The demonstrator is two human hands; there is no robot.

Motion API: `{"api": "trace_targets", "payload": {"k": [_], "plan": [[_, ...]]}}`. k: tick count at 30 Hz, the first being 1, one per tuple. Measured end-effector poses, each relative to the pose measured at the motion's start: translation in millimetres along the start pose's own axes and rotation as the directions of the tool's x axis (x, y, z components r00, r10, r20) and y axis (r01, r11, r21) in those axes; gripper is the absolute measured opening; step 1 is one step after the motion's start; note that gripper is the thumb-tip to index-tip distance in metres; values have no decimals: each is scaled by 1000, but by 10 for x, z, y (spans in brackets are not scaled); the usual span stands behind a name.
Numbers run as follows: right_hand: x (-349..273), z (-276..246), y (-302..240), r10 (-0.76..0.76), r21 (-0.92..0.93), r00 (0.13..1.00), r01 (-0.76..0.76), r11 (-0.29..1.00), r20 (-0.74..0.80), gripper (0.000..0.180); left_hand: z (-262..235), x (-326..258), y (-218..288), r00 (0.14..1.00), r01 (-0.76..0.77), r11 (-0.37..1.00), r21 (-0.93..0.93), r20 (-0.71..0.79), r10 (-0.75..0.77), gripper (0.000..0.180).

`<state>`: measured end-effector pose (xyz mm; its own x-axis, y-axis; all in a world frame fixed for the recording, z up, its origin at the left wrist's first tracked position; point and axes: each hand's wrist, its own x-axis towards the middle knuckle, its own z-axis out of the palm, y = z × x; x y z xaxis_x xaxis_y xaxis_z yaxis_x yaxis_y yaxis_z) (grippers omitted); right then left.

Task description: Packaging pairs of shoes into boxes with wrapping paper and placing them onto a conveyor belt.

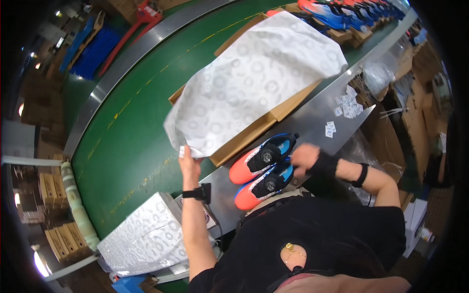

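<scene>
My left hand (189,165) pinches the near left corner of a large white patterned sheet of wrapping paper (244,83). This sheet drapes over an open brown cardboard shoe box (266,124), hiding most of it. A small white piece shows at the left thumb. Close to me, a pair of sneakers lies side by side on the metal ledge, coral at the toes, black and blue behind: the farther shoe (244,167) and the nearer shoe (254,193). My right hand (307,157) is at their heels, its fingers pointing down and slightly blurred; whether they grip a shoe is unclear.
The box rests on a green conveyor belt (146,122) with metal edges. A stack of patterned paper (144,237) lies at the lower left. Small white labels (349,103) are scattered on the metal ledge (317,110). More sneakers (337,17) line the far end; cartons stand at the right.
</scene>
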<state>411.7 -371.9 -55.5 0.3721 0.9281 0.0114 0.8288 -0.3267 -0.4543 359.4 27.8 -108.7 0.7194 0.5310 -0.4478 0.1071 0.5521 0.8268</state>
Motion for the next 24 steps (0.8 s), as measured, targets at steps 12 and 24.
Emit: {"api": "trace_targets", "payload": {"k": [12, 24], "plan": [[874, -705, -447, 109, 504, 989, -143, 852, 96, 31, -428, -609, 206, 946, -254, 899, 357, -103, 308, 51], [2523, 184, -208, 130, 474, 969, -216, 853, 208, 29, 653, -680, 285, 857, -513, 668, 540, 372, 357, 49]]}}
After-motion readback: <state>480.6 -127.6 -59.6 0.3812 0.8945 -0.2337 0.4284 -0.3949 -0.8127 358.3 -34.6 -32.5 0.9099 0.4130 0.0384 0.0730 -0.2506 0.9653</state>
